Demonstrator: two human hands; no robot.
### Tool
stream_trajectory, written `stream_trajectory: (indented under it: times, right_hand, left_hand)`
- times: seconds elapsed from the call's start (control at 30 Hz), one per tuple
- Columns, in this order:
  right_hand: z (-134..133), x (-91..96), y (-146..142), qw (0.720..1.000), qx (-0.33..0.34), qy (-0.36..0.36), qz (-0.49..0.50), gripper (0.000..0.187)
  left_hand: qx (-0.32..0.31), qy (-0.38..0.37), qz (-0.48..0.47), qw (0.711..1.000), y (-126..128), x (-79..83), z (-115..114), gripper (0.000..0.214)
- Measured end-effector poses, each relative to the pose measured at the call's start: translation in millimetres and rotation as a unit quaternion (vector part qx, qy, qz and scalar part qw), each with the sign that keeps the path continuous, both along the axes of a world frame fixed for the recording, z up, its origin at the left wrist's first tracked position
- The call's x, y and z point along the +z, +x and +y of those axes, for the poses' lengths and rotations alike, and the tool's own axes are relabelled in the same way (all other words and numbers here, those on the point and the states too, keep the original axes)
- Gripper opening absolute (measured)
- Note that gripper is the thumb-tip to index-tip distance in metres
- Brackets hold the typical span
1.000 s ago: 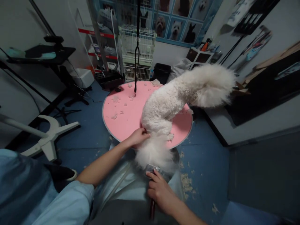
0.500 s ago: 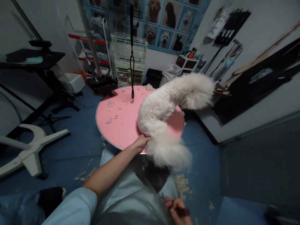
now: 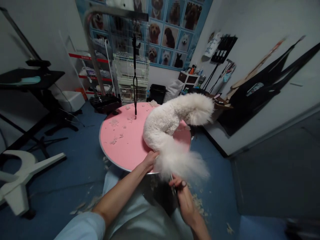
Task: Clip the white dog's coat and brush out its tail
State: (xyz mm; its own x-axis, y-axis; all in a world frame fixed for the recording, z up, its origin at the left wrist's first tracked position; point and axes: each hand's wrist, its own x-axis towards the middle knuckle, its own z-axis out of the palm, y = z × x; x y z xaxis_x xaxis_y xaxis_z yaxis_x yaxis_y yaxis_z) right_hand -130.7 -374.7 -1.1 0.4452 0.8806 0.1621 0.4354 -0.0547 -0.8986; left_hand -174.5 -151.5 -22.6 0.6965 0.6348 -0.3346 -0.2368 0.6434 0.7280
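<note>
A white dog (image 3: 160,123) with a closely trimmed, curly back stands on a round pink grooming table (image 3: 120,150), its fluffy head turned to the right. Its long-haired tail (image 3: 185,165) spreads, blurred, over the table's near edge. My left hand (image 3: 150,160) is closed at the base of that tail. Just below the tail, my right hand (image 3: 181,190) has its fingers through what look like grooming scissors (image 3: 172,181); their blades point up beside the fur and are partly hidden.
A black grooming loop (image 3: 135,86) hangs from a metal arm (image 3: 115,12) above the table. Cut fur (image 3: 114,123) lies on the table and floor. Wire cages (image 3: 132,73) stand behind, aprons (image 3: 252,90) hang at right, and a white stand base (image 3: 22,180) is at left.
My right hand has risen with the scissors from near my lap to just under the tail. My left hand stays at the tail's base. The view has tilted up.
</note>
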Motion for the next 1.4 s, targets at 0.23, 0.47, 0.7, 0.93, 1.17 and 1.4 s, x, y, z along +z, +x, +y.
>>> stream_trajectory:
  times: [0.23, 0.47, 0.7, 0.93, 1.17, 1.4]
  right_hand:
    - [126.3, 57.7, 86.9, 0.977, -0.212, 0.005, 0.015, 0.025]
    - [89.1, 31.8, 97.5, 0.934, -0.294, 0.183, 0.092, 0.027]
    - [74.2, 1.8, 91.7, 0.887, -0.354, 0.234, 0.182, 0.029]
    - [54.4, -43.0, 77.7, 0.883, -0.334, 0.142, 0.299, 0.037]
    - [11.8, -69.1, 67.6, 0.859, -0.403, 0.151, 0.278, 0.035]
    - [-42.4, -54.8, 87.3, 0.765, -0.594, 0.210, 0.134, 0.030]
  left_hand:
    - [0.010, 0.031, -0.070, 0.997, -8.5, -8.7, -12.5, 0.042]
    - [0.004, 0.000, -0.054, 0.999, -5.3, -20.9, -23.1, 0.040]
    - [0.055, -0.035, -0.087, 0.994, 10.6, -21.0, -34.4, 0.033]
    - [0.043, -0.082, -0.093, 0.991, 18.9, -17.2, -30.3, 0.030]
    - [0.015, -0.052, -0.011, 0.998, 22.4, -17.0, -41.0, 0.034]
    - [-0.005, -0.012, -0.026, 1.000, 6.6, -19.0, -47.2, 0.038]
